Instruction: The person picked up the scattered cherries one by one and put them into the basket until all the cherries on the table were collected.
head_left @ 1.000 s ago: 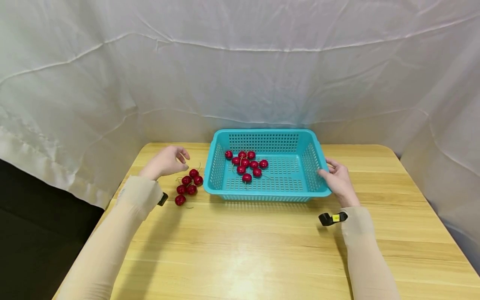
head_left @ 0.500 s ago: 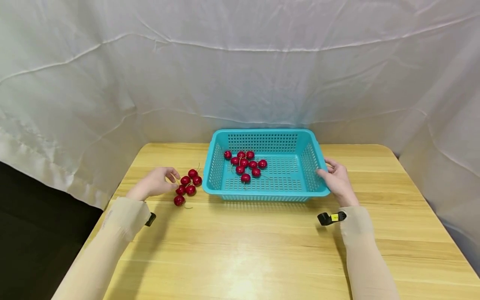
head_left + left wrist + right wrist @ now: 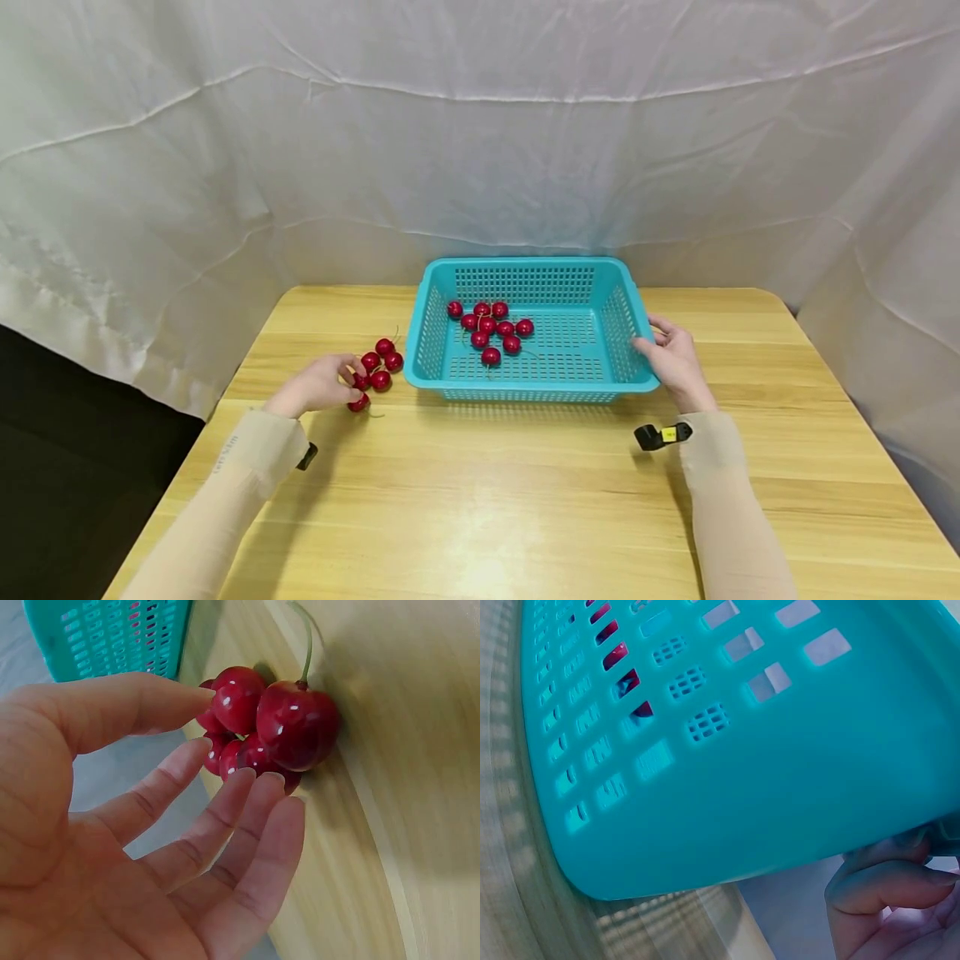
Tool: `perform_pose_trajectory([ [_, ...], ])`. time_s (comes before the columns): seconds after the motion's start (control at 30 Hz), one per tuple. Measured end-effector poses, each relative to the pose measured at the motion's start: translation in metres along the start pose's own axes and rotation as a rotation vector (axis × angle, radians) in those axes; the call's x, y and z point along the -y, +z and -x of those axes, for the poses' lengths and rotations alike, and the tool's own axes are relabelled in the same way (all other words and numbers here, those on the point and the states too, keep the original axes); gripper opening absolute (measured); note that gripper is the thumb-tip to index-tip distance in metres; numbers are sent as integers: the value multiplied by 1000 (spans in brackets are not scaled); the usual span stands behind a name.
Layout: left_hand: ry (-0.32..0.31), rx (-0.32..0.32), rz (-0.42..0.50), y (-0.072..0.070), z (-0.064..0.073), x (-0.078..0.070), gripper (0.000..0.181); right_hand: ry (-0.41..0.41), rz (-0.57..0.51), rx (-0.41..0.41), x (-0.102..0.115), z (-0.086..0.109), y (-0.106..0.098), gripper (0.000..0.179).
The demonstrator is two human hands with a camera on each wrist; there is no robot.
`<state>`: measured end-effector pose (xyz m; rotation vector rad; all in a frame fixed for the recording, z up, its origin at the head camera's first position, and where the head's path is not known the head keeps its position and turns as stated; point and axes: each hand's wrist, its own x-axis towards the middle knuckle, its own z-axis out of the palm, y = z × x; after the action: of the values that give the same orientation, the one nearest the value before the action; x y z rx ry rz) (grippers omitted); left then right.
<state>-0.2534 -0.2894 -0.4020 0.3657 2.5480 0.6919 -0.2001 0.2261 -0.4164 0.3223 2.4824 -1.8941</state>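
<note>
My left hand (image 3: 318, 385) reaches around a cluster of loose red cherries (image 3: 381, 381) on the wooden table (image 3: 480, 483), thumb spread apart from loosely bent fingers; whether a fingertip touches the fruit, I cannot tell. The cherries lie right at my fingertips, one with a green stem among them. Just beyond the cluster, to the right of that hand, sits a turquoise basket (image 3: 525, 388) with more cherries (image 3: 487, 326) inside, mostly toward its left. My right hand (image 3: 675, 358) grips the basket's right end, thumb over the rim.
</note>
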Motion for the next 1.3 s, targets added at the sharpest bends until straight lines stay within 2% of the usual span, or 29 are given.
perform_pose_trajectory([
  [0.3,-47,29,-6,6,-4,0,31,0,5,-6,1,1,1,63],
  [0.6,-42,14,-49,12,-7,4,24,-1,7,-9,0,0,1,64],
  [0.83,-30,-5,-106,13,-8,4,25,-3,7,-9,0,0,0,64],
  [1.3,-28,3,-126,20,-7,3,22,1,10,-9,0,1,0,63],
])
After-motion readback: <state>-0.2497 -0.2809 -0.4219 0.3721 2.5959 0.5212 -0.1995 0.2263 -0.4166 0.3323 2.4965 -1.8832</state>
